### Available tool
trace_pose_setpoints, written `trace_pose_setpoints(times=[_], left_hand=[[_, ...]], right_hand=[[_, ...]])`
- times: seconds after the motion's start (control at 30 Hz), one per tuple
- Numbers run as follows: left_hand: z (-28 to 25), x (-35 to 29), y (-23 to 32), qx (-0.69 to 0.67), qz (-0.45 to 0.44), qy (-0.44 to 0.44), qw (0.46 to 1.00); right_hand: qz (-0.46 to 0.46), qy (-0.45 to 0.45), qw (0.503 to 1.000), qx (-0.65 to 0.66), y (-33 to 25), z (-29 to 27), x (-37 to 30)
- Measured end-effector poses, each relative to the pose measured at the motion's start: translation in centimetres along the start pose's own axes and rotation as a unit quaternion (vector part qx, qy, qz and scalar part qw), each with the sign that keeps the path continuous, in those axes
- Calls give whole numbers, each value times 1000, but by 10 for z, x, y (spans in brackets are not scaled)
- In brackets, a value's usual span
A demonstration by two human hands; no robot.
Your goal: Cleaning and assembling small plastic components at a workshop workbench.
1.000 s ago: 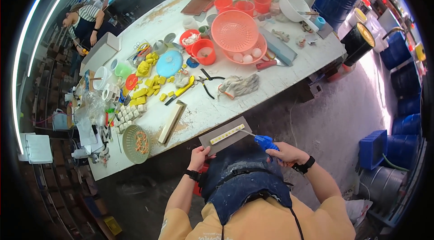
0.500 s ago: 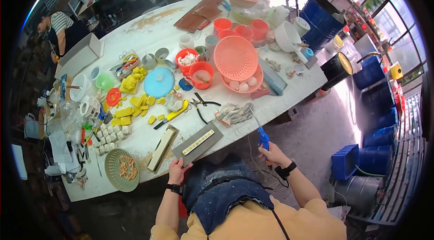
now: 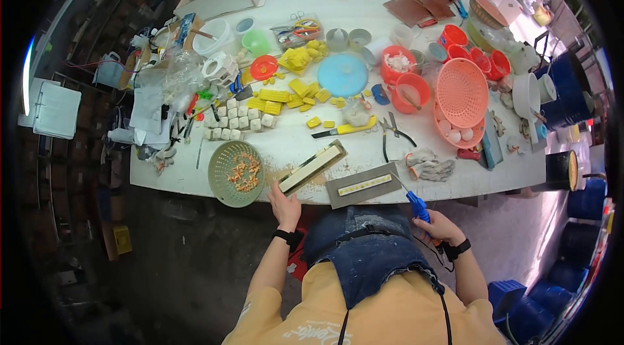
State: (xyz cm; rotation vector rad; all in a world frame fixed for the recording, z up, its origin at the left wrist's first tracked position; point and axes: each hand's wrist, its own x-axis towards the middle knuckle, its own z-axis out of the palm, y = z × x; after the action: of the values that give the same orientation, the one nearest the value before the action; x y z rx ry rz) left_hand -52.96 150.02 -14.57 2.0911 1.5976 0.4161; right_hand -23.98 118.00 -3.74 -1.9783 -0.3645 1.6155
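My right hand is closed around a soldering iron with a blue handle and a thin metal tip, which points at the right end of a grey plate. On that plate lies a narrow white strip with a row of small yellow pieces. My left hand is at the lower end of a long, narrow cream-and-dark block, thumb and fingers apart; whether it touches the block is hard to make out. Right of the plate sits a crumpled whitish glove.
Beside my left hand stands a green colander with small orange bits. Beyond are a yellow utility knife, pliers, white cubes, yellow blocks, a blue disc and pink baskets. The table's front edge runs before me.
My left hand has left the grey plate and moved to the end of the cream block. The soldering iron stays in my right hand. The view has swung left.
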Motion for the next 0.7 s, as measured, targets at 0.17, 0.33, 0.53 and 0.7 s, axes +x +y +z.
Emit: trace_pose_setpoints(times=[0.17, 0.33, 0.53, 0.7], left_hand=[[2, 18, -22, 27, -20, -71, 997], [14, 25, -35, 5, -20, -60, 998], [6, 6, -43, -10, -15, -55, 998], [19, -15, -74, -42, -175, 6, 984]], right_hand=[[35, -70, 973, -218, -13, -1, 12], [-22, -61, 978, -197, -26, 7, 47], [31, -31, 990, -137, -54, 15, 66], [31, -36, 988, -147, -65, 21, 52]])
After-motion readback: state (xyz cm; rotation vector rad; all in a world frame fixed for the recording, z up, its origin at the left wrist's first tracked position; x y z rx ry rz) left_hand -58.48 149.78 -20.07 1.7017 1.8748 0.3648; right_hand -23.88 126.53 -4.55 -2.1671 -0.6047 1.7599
